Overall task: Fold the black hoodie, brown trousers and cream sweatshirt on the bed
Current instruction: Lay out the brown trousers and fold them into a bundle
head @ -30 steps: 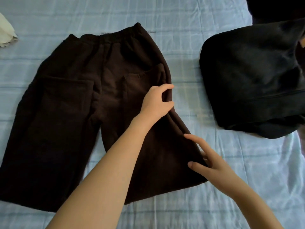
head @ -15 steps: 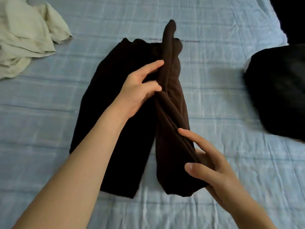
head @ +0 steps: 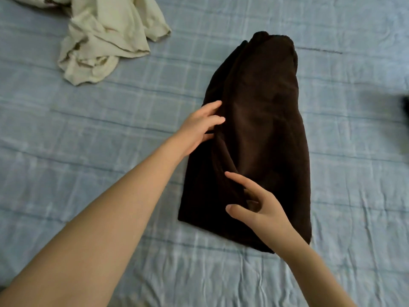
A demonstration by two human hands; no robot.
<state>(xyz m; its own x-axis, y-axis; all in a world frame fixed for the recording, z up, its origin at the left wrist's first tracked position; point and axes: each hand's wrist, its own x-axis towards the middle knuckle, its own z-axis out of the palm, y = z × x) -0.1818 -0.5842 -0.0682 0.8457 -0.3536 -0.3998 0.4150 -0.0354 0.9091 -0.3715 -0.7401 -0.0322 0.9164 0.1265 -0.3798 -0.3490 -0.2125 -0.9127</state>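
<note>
Smoothing the brown trousers (head: 261,129), doubled leg-on-leg on the bed (head: 88,151): my left hand (head: 197,127) touches their edge, right hand (head: 259,209) over the lower leg, fingers (head: 241,181) apart, gripping nothing. Next, I reckon: hem to waistband.

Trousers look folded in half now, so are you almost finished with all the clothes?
Not yet. Done: the brown trousers lie folded lengthwise, leg over leg. In hand: the left hand touches their left edge, the right hand is open lower down. Left: folding them shorter, then the crumpled cream sweatshirt. The black hoodie barely shows, so I cannot tell.
</note>
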